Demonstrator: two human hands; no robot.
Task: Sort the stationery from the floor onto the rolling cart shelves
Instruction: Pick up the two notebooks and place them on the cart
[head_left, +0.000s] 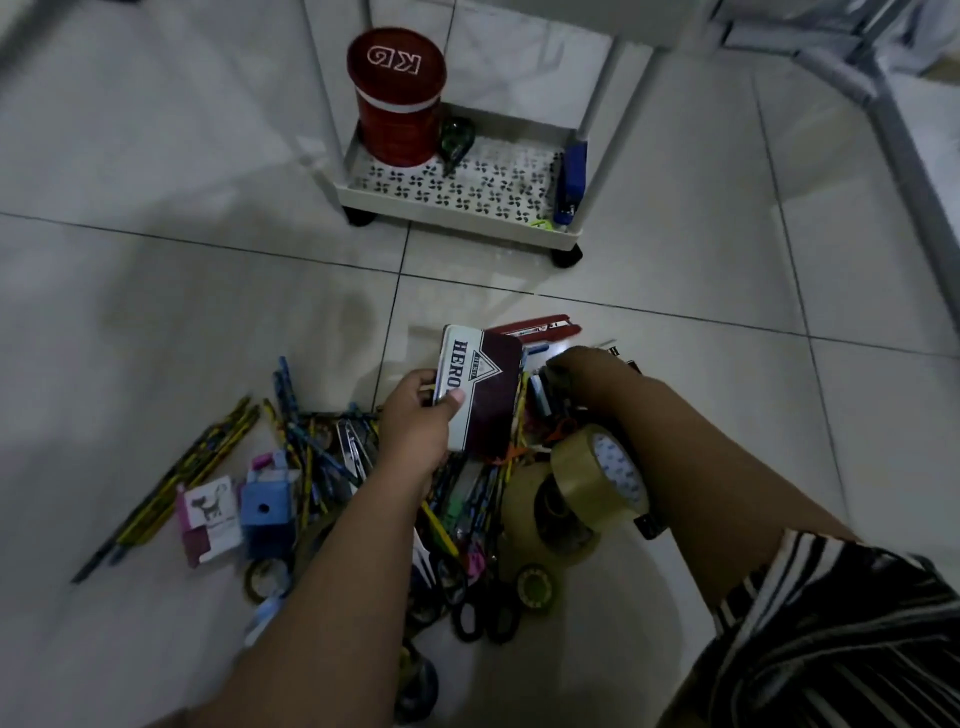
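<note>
Bare floor between pile and cart; shelf middle seemingly free, red canister blocks left corner

A heap of stationery is spread on the tiled floor: pencils, scissors, tape rolls. A red tin and blue stapler are placed on the cart shelf.
</note>
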